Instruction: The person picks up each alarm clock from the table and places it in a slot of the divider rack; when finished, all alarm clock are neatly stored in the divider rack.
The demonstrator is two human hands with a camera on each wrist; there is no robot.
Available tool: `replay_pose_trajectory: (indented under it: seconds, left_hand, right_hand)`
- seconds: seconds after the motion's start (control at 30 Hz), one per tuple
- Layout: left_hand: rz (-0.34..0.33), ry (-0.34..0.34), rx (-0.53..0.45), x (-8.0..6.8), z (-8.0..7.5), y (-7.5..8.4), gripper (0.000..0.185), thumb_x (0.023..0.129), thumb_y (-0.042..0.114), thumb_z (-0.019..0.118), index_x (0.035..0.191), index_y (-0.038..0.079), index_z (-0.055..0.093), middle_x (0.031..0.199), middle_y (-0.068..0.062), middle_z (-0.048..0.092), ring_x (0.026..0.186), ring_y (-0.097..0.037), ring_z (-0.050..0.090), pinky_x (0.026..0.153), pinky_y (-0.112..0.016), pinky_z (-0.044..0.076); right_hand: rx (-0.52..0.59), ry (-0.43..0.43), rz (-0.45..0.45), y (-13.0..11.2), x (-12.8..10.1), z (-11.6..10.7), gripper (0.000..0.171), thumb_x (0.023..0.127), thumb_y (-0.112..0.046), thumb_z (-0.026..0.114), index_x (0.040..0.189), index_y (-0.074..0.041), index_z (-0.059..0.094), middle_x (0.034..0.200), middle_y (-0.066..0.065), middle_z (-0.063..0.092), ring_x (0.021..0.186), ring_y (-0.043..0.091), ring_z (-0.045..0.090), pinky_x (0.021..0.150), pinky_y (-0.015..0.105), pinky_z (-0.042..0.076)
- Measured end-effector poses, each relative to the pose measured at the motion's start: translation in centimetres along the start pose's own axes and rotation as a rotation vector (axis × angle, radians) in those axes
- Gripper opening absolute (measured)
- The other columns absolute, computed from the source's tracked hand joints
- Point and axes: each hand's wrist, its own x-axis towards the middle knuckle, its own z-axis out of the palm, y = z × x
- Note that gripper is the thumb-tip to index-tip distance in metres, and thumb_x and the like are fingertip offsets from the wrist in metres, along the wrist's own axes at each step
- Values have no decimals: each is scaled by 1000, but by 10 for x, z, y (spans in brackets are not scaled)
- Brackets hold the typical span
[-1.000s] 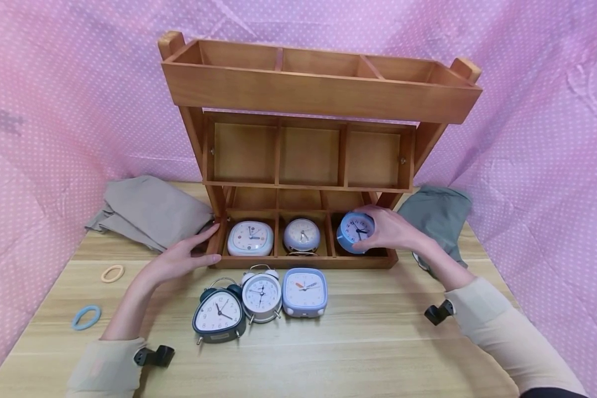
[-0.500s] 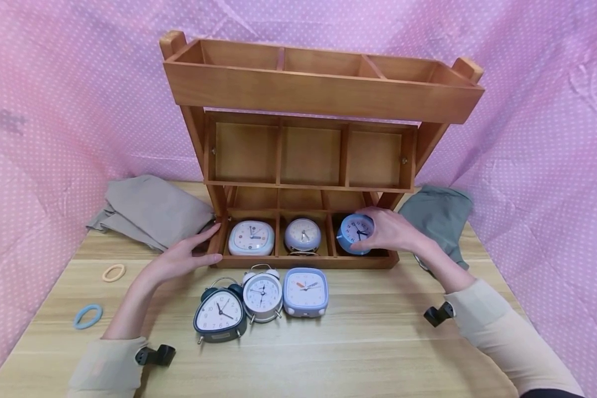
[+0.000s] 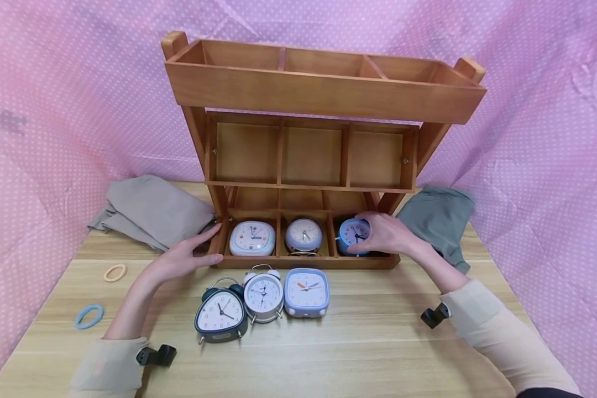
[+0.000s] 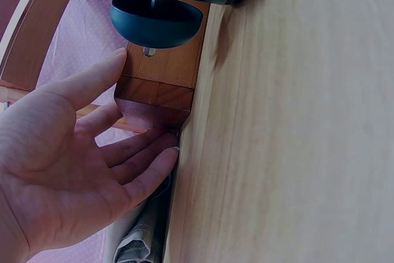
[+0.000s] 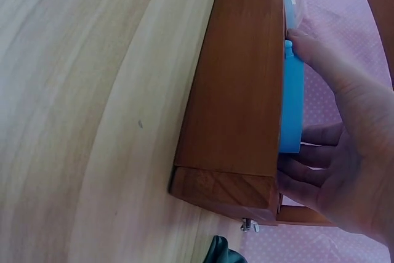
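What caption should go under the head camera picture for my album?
Right hand holds a blue clock in the wooden shelf; left hand rests on the shelf's corner.

In front of me on the wooden table (image 3: 358, 354), three clocks stand in a row just near the rack: a dark triangular twin-bell clock (image 3: 220, 317) on the left, a white round twin-bell clock (image 3: 262, 296) touching it in the middle, and a pale blue square clock (image 3: 305, 292) on the right. To my far left lies a folded beige cloth (image 3: 151, 211); to my far right, a grey-green cloth (image 3: 440, 219). Near the left edge I see a cream hair tie (image 3: 115, 272) and, nearer to me, a blue hair tie (image 3: 88, 316). A pink dotted curtain (image 3: 59, 94) hangs all around.
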Motion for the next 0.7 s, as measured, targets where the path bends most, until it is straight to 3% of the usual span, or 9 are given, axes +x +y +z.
replay_pose_trajectory:
  seconds: [0.23,0.7]
  left_hand:
    - [39,13,14,0,-1,0,81,100,50,63,165,22,24,168,-26,27,152,-53,27,119,-72,29]
    - [28,7,18,1,-1,-1,82,99,52,62,165,23,23,168,-26,25,152,-55,26,118,-74,27]
  right_hand:
    - [-1,-4,-2,2,1,1,87,72,-66,83,133,-6,64,113,8,73,92,21,65,78,38,57]
    - [-101,-66,-2,-2,3,0,84,74,-66,81,132,-6,66,117,11,73,91,22,63,74,36,55]
